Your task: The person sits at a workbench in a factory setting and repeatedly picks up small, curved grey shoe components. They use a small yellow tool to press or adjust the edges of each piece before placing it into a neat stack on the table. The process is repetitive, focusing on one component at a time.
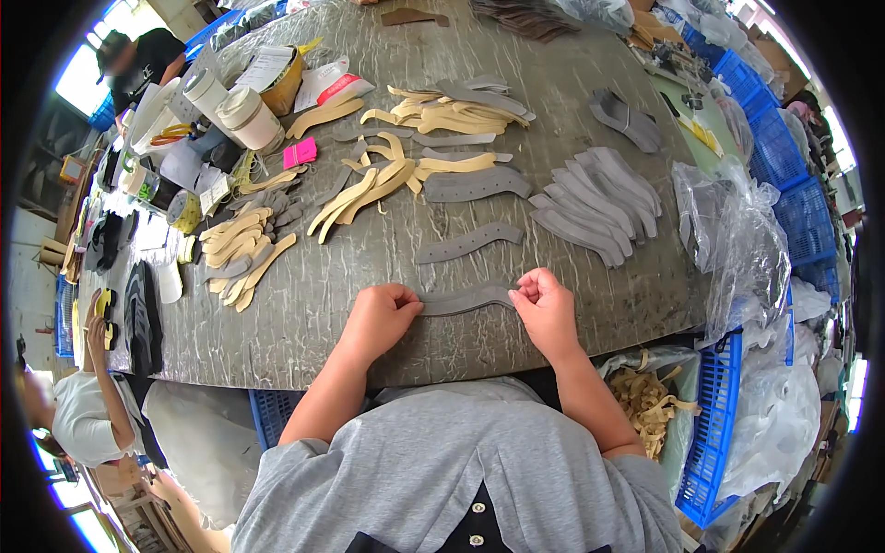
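A curved grey strip (466, 300) stretches between my two hands, low over the near part of the table. My left hand (379, 318) pinches its left end, and my right hand (545, 309) pinches the right end. Just beyond it lies another grey strip (470, 242) with a row of small holes along it. A wider stack of holed grey strips (477, 184) sits farther back. To the right, several grey strips (595, 205) are fanned in an overlapping row. Loose cream strips (369, 184) lie heaped left of the middle, some mixed with grey ones.
Jars (249, 118) and containers crowd the back left of the table (304, 341). Crumpled clear plastic (733, 240) hangs at the right edge. Below it, a blue crate (714, 429) stands beside a bag of cream scraps (645, 396). Two other people are at the left, one handling something.
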`<move>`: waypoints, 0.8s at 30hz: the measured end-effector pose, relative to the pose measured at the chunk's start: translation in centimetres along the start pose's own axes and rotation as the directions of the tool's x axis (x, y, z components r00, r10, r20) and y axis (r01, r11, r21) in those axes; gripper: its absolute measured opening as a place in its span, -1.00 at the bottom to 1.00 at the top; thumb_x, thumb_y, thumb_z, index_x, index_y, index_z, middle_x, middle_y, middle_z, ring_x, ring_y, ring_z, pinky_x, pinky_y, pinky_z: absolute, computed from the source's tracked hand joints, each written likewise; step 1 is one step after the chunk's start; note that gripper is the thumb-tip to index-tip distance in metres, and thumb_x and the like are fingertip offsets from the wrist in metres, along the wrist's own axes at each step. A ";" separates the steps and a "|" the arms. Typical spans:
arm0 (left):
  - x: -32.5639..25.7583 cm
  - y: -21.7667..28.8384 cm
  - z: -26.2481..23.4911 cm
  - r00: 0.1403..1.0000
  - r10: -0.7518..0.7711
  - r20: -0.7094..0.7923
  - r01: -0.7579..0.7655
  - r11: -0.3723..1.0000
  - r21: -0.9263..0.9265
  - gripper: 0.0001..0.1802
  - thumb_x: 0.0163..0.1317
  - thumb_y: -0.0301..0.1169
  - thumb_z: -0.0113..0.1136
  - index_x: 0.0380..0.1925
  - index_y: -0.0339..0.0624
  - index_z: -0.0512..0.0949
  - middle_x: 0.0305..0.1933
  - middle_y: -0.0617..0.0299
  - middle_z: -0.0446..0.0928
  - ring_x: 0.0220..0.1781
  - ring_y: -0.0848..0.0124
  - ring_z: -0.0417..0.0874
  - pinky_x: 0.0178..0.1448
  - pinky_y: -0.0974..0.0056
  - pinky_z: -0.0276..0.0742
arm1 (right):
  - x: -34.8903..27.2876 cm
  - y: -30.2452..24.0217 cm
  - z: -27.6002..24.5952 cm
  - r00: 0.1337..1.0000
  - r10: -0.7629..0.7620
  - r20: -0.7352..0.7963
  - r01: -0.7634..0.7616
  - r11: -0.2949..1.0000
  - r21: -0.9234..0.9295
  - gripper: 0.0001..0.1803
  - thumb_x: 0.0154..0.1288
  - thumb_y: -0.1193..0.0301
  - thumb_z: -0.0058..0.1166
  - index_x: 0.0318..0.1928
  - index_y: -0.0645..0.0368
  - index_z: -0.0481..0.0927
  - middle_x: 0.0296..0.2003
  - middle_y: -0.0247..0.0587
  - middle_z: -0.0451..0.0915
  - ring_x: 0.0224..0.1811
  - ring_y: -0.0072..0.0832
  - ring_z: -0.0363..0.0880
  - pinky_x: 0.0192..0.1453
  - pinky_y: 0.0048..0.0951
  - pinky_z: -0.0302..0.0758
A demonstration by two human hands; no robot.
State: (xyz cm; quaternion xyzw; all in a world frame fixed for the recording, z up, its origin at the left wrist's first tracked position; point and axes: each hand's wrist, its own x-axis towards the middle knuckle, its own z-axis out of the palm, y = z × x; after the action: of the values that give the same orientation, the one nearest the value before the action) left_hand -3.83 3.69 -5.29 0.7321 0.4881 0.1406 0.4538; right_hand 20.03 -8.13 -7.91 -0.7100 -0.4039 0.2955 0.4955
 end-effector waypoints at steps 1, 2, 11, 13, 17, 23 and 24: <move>0.0 0.0 0.0 1.000 -0.003 0.004 0.003 1.000 0.003 -0.85 0.13 -0.45 0.33 -0.36 -0.35 0.67 -0.55 0.21 0.62 -0.55 0.53 0.59 -0.41 0.37 0.50 | 0.0 0.1 0.0 1.000 -0.005 -0.003 0.005 1.000 -0.005 -0.84 0.17 0.58 0.25 -0.27 0.27 0.52 -0.48 -0.25 0.61 -0.45 -0.59 0.56 -0.33 -0.50 0.52; 0.1 0.0 0.0 1.000 -0.007 0.007 0.007 1.000 0.006 -0.84 0.13 -0.45 0.33 -0.37 -0.35 0.67 -0.55 0.21 0.62 -0.55 0.53 0.59 -0.41 0.37 0.51 | 0.0 0.2 0.0 1.000 -0.010 -0.004 0.010 1.000 -0.008 -0.84 0.17 0.57 0.25 -0.27 0.27 0.52 -0.48 -0.24 0.61 -0.45 -0.59 0.57 -0.33 -0.50 0.52; 0.3 -0.3 0.0 1.000 -0.005 0.015 0.005 1.000 0.009 -0.85 0.14 -0.45 0.32 -0.38 -0.35 0.67 -0.55 0.20 0.62 -0.55 0.52 0.60 -0.40 0.37 0.52 | -0.1 -0.7 0.1 0.991 -0.129 0.026 0.130 0.941 -0.312 -0.80 0.10 0.54 0.30 -0.32 0.22 0.51 -0.51 -0.32 0.51 -0.49 -0.44 0.51 -0.38 -0.35 0.48; 0.3 -0.2 0.0 1.000 -0.011 0.015 0.011 1.000 0.022 -0.85 0.14 -0.44 0.32 -0.38 -0.35 0.67 -0.54 0.19 0.63 -0.54 0.50 0.61 -0.39 0.35 0.52 | -0.2 -0.7 0.2 0.971 -0.233 0.053 0.228 0.834 -0.503 -0.79 0.07 0.49 0.31 -0.29 0.17 0.55 -0.49 -0.29 0.48 -0.46 -0.32 0.51 -0.36 -0.24 0.48; 0.2 0.6 0.0 1.000 0.007 0.005 -0.008 0.998 0.061 -0.84 0.12 -0.43 0.32 -0.36 -0.32 0.67 -0.49 0.13 0.65 -0.47 0.43 0.64 -0.33 0.30 0.54 | -0.4 -1.9 0.9 0.822 -0.517 0.239 0.538 0.567 -0.623 -0.71 0.11 0.41 0.22 -0.09 -0.04 0.68 -0.32 -0.31 0.45 -0.30 -0.31 0.45 -0.23 -0.25 0.46; 0.2 0.7 0.0 0.999 0.052 -0.011 -0.050 0.989 0.141 -0.84 0.09 -0.42 0.34 -0.36 -0.29 0.67 -0.47 0.05 0.65 -0.45 0.29 0.65 -0.30 0.23 0.54 | -1.9 -2.8 2.7 0.770 -0.482 0.419 0.636 0.525 -0.565 -0.57 0.11 0.34 0.22 0.06 -0.17 0.69 -0.17 -0.37 0.42 -0.15 -0.33 0.37 -0.07 -0.26 0.40; 0.2 0.6 0.0 0.997 0.072 -0.018 -0.069 0.986 0.150 -0.84 0.09 -0.42 0.34 -0.37 -0.29 0.67 -0.47 0.04 0.65 -0.46 0.28 0.64 -0.30 0.23 0.53 | -1.8 -2.9 2.0 0.791 -0.465 0.396 0.607 0.526 -0.595 -0.57 0.10 0.33 0.25 0.05 -0.17 0.69 -0.16 -0.37 0.42 -0.16 -0.32 0.36 -0.07 -0.26 0.40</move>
State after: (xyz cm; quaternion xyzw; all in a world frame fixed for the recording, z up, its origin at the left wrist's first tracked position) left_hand -3.39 3.75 -4.83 0.7793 0.4762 0.1280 0.3867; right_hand 16.73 -8.21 -5.82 -0.6504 -0.7280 0.0186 0.2162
